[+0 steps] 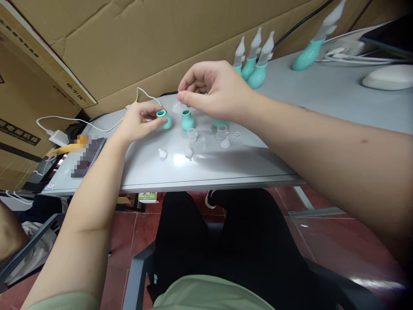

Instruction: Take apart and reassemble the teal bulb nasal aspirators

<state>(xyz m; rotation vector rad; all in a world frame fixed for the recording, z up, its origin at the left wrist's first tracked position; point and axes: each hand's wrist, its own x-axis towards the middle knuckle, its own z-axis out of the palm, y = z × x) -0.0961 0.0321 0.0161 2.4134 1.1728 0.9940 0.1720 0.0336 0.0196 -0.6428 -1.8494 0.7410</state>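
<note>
My left hand (142,120) is closed round a small teal rubber bulb (167,125), its open mouth tilted up. Above and to the right, my right hand (214,88) pinches thumb against fingers at a small translucent plastic piece (177,106), blurred in outline. Between the hands a second teal bulb (187,121) stands upright on the table. Another teal bulb (220,123) is partly hidden under my right hand. In front lie clear plastic cups (192,135), (222,132), a small ring (237,134) and white cone-shaped tips (162,153), (189,152), (225,144).
Assembled teal nasal aspirators (258,74) stand at the back, with another (308,54) farther right. A white mouse (389,77) lies at the right. On the left are a phone (88,159), a white cable (77,125) and a charger (60,137). Cardboard (138,47) backs the table.
</note>
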